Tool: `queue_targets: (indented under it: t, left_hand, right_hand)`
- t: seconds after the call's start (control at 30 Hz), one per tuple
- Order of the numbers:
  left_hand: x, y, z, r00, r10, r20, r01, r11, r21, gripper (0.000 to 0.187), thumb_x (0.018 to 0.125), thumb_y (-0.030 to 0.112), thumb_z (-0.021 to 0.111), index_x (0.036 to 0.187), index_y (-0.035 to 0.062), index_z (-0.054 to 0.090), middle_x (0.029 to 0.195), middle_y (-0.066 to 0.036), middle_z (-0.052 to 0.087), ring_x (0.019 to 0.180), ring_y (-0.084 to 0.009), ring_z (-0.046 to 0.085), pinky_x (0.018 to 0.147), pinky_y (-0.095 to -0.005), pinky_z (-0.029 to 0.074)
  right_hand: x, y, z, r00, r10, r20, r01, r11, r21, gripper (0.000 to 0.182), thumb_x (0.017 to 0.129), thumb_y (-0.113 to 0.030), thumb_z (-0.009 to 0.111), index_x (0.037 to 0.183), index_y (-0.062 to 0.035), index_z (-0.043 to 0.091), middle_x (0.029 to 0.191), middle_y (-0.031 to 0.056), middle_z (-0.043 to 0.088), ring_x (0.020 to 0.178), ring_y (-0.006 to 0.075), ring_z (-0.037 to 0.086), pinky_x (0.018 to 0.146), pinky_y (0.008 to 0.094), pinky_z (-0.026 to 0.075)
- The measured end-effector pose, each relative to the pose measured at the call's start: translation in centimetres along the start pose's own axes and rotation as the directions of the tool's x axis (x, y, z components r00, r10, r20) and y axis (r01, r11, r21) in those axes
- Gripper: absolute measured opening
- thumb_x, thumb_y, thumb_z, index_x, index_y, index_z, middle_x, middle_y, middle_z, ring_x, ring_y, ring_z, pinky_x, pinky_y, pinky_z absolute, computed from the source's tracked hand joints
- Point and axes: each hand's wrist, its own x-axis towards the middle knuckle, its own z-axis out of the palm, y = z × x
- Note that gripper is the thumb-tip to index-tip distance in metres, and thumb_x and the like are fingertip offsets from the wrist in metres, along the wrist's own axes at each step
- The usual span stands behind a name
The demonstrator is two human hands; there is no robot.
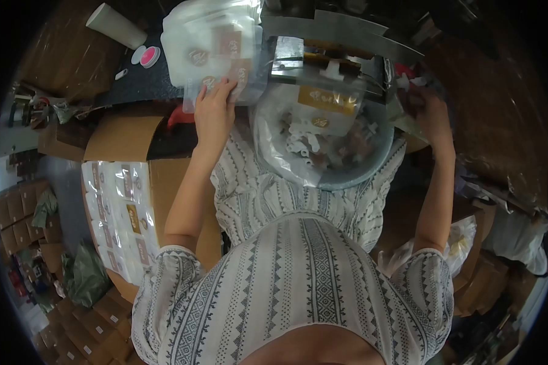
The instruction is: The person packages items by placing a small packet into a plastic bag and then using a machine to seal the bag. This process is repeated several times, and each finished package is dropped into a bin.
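Both arms reach forward, left hand [214, 112] flat, right hand [433, 114] curled.

A: Where is there room on the left?

B: Little. The left hand [215, 109] rests on a stack of clear pouches [210, 45], and a paper cup [114, 25] and pink lid [146, 56] lie just beyond on the dark counter [137, 85].

A: And the middle?

B: A bowl [323, 140] heaped with filled pouches fills it, touching the sealing machine [335, 42] behind.

A: The right?

B: The right hand [432, 115] sits beside the bowl's rim, against cluttered packaging. Below left, an open carton [128, 207] of packets blocks the floor.
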Motion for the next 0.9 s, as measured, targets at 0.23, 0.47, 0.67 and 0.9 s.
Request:
queue_targets:
  t: [0.23, 0.47, 0.67, 0.9]
  left_hand:
    - [0.4, 3.9, -3.1, 0.991, -0.122, 0.058, 0.133, 0.956, -0.261, 0.010, 0.081, 0.008, 0.064, 0.090, 0.0046, 0.066, 0.082, -0.012, 0.063, 0.072, -0.0328, 0.062, 0.059, -0.0392, 0.048]
    - [1.7, 8.4, -4.7, 0.996, -0.007, 0.091, 0.040, 0.932, -0.361, 0.008, 0.079, 0.009, 0.066, 0.087, 0.0058, 0.067, 0.079, -0.009, 0.063, 0.071, -0.0300, 0.062, 0.059, -0.0372, 0.048]
    - [1.6, 9.7, -1.5, 0.869, 0.067, 0.491, 0.332, 0.657, -0.677, 0.013, 0.086, 0.015, 0.065, 0.091, 0.0039, 0.068, 0.079, -0.011, 0.066, 0.063, -0.0228, 0.063, 0.057, -0.0325, 0.047]
    - [5.9, 10.3, 2.7, 0.564, -0.064, 0.823, 0.821, -0.058, -0.567, 0.026, 0.089, 0.023, 0.066, 0.100, -0.0008, 0.067, 0.080, -0.008, 0.067, 0.070, -0.0128, 0.065, 0.062, -0.0244, 0.051]
  right_hand:
    - [-1.5, -8.0, -1.3, 0.982, 0.185, -0.026, -0.167, 0.932, 0.322, 0.027, 0.078, -0.006, 0.067, 0.104, -0.0029, 0.062, 0.095, 0.0147, 0.067, 0.085, 0.0301, 0.066, 0.074, 0.0369, 0.051]
    - [-0.8, -14.3, 2.3, 0.903, -0.411, -0.125, 0.429, 0.879, 0.208, 0.026, 0.077, -0.010, 0.071, 0.101, -0.0019, 0.062, 0.096, 0.0129, 0.066, 0.079, 0.0286, 0.065, 0.074, 0.0359, 0.051]
    - [-0.1, -13.3, 2.7, 0.965, -0.260, 0.028, 0.221, 0.867, 0.447, 0.031, 0.079, -0.015, 0.071, 0.107, -0.0030, 0.063, 0.095, 0.0131, 0.065, 0.080, 0.0289, 0.064, 0.072, 0.0356, 0.051]
    - [-0.9, -10.3, -0.6, 1.000, -0.024, -0.018, 0.026, 0.994, 0.110, 0.031, 0.083, -0.014, 0.069, 0.113, -0.0065, 0.063, 0.105, 0.0139, 0.066, 0.093, 0.0225, 0.066, 0.078, 0.0317, 0.050]
